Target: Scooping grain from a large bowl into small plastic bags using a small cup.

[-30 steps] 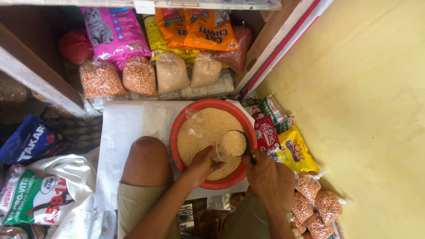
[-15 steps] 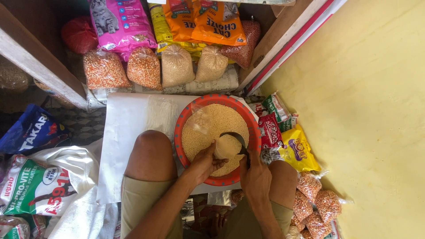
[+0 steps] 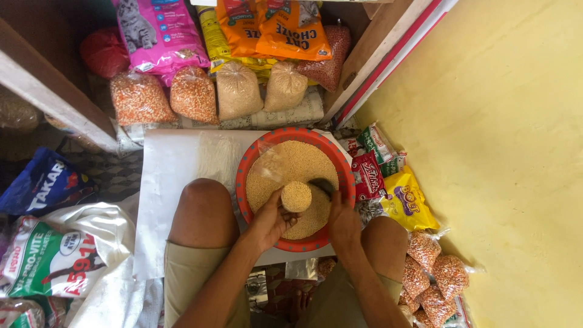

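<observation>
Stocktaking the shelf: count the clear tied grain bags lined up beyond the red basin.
4, left to right: two orange bags, then two tan bags. Others may be hidden behind.

Tan-yellow grain (image 3: 291, 167) fills an orange-red basin (image 3: 245, 176); behind it, a pink cat-print bag (image 3: 159, 30), orange pouches (image 3: 290, 27), a pale yellow wall (image 3: 486, 140).

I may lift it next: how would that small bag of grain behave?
The bag is thin clear plastic, so probably floppy. It looks heaped and open-topped, so tilting would likely spill grain into the basin. The left hand steadies it.
</observation>
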